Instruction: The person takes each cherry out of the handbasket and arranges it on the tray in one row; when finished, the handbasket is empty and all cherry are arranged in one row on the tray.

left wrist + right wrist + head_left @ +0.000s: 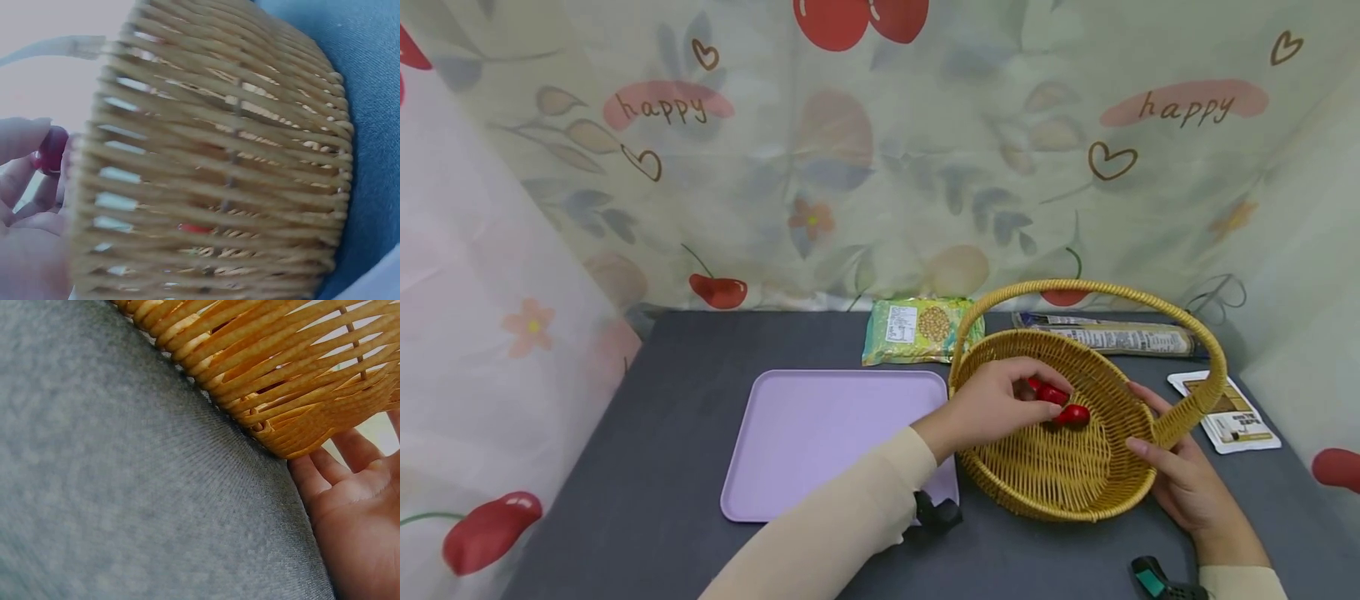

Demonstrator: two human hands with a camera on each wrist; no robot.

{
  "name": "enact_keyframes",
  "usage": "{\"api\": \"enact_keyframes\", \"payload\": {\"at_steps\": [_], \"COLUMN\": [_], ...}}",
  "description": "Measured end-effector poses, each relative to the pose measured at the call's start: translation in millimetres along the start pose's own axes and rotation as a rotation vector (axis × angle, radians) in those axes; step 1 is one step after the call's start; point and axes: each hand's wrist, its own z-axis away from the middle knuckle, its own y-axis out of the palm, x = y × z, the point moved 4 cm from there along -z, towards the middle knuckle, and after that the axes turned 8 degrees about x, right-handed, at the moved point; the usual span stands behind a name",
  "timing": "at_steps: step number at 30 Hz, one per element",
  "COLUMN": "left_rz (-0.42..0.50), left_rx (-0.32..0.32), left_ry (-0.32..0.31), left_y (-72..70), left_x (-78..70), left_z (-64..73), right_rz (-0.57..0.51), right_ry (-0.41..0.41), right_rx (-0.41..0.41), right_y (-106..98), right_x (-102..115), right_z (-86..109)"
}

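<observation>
Pinching a red piece (1049, 395) between thumb and fingertips, the left hand (996, 402) reaches over the near left side of the basket (1051, 473). Its fingers are curled, with little gap beyond the piece's own thickness; a fingertip hold suits something so small. A second red piece (1074, 417) sits just below those fingertips, over the basket's inside; whether the hand bears it too, I cannot tell.

The right hand (1187, 479) is clamped on the basket's right side near the foot of the handle (1097, 288), thumb over the rim and the other fingers outside, presumably to steady it. The basket appears tipped toward the person, its base touching the table (647, 450), and that lean probably makes reaching inside easier.

Just left of the basket lies a lilac tray (831, 450), near the middle of the table; its right edge is partly hidden by the left arm. Farther out, a green bag (921, 332) lies by the table's back edge, long packs (1138, 339) run along that edge toward the back right corner, and a white packet (1227, 414) rests near the right edge.
</observation>
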Motion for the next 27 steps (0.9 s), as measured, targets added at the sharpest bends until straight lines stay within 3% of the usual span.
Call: {"api": "enact_keyframes", "payload": {"at_steps": [7,13,27], "left_rz": [0.026,0.056,0.206], "left_rx": [-0.028,-0.075,-0.180], "left_ry": [0.061,0.105,0.102], "left_y": [-18.3,-34.3,-53.1], "left_x": [-8.9,-7.7,19.9], "left_z": [22.5,48.1,106.5], "right_rz": [0.006,0.015,0.003], "right_ry": [0.012,0.010,0.007], "right_rx": [-0.005,-0.022,-0.022], "right_y": [0.1,-0.3,0.7], "right_x": [0.0,0.3,1.2], "right_z": [1.0,0.7,0.1]}}
